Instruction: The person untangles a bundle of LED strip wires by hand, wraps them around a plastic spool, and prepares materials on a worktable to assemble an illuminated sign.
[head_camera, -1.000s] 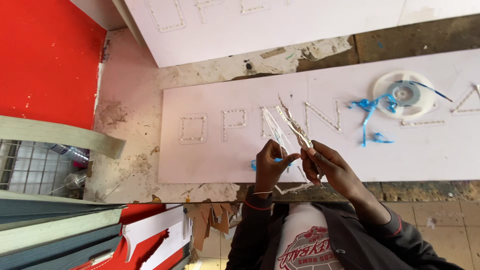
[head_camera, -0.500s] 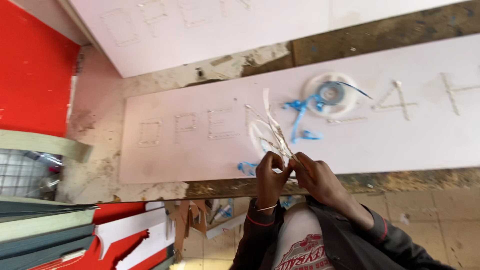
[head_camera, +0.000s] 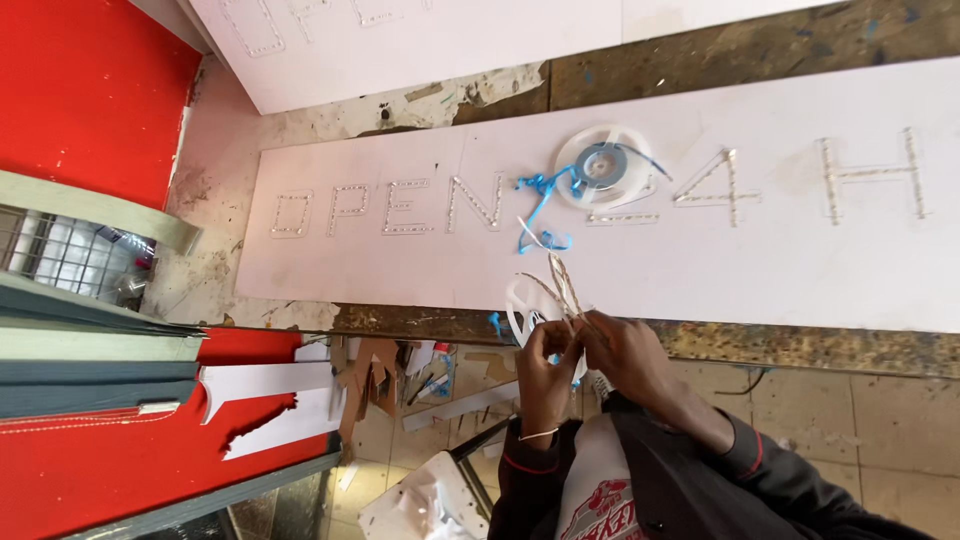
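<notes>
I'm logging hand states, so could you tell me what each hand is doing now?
Left hand: closed, pinching the light strip.
Right hand: closed on the same strip.

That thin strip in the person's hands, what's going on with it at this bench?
A person holds a thin light strip pinched between both hands, the left hand and right hand close together at the near edge of the workbench. On the bench lies a long white sign board with letter shapes outlined in small dots. A white reel rests on the board, with curls of blue backing tape beside it.
</notes>
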